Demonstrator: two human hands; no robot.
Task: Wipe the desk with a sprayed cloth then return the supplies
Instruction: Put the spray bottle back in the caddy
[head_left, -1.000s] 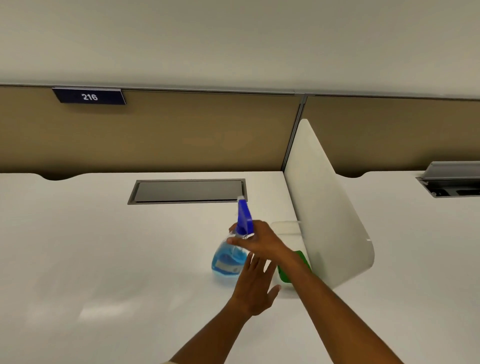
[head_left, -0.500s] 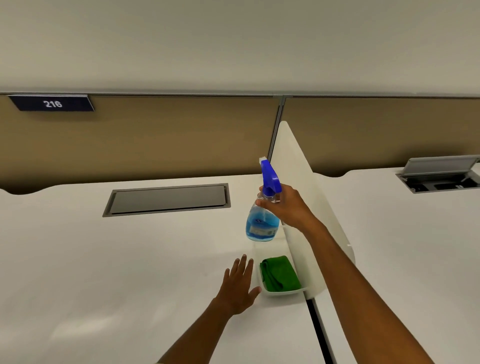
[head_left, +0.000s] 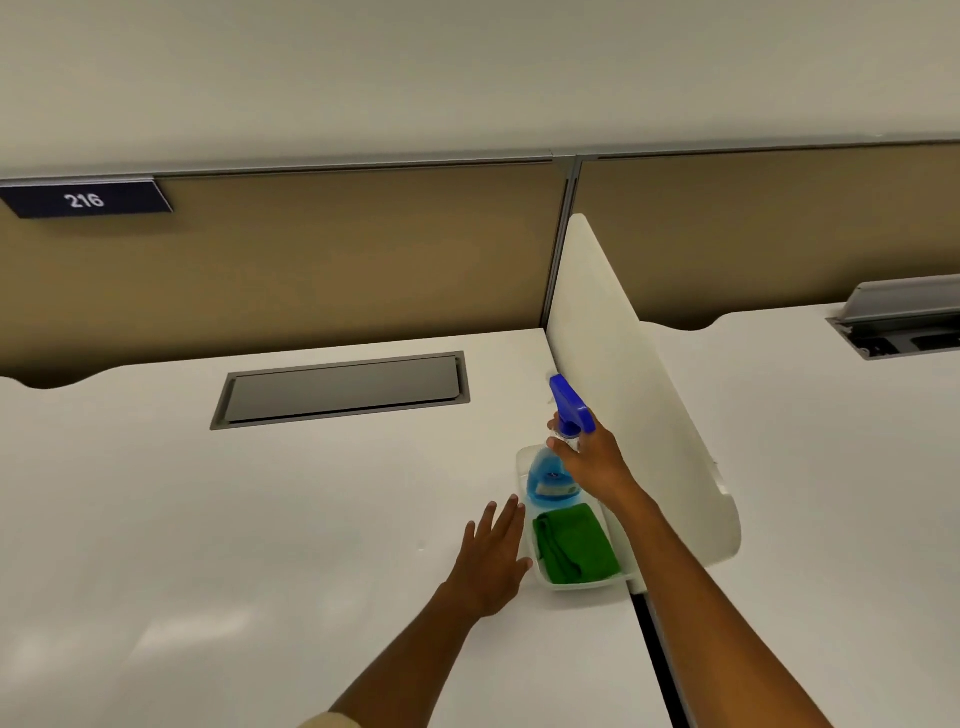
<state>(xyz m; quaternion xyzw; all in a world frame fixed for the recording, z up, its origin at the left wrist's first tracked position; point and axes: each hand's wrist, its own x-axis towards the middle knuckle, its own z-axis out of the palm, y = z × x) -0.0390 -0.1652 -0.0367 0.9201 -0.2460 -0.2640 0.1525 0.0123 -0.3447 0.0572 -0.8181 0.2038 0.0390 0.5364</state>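
Note:
My right hand (head_left: 595, 460) grips the neck of a spray bottle (head_left: 551, 475) with blue liquid and a blue trigger head. The bottle stands upright in the far end of a clear plastic tray (head_left: 582, 584) on the white desk (head_left: 260, 519). A folded green cloth (head_left: 576, 545) lies in the near end of the tray. My left hand (head_left: 493, 558) rests flat on the desk with fingers spread, its fingertips touching the tray's left side.
A white divider panel (head_left: 623, 374) stands just right of the tray. A grey cable hatch (head_left: 343, 389) is set into the desk behind. A tan partition with a "216" sign (head_left: 83, 200) backs the desk. A second desk (head_left: 831, 467) lies to the right.
My right hand carried the bottle from the desk, up and right, then lowered it into the tray's far end. My left hand stayed by the tray.

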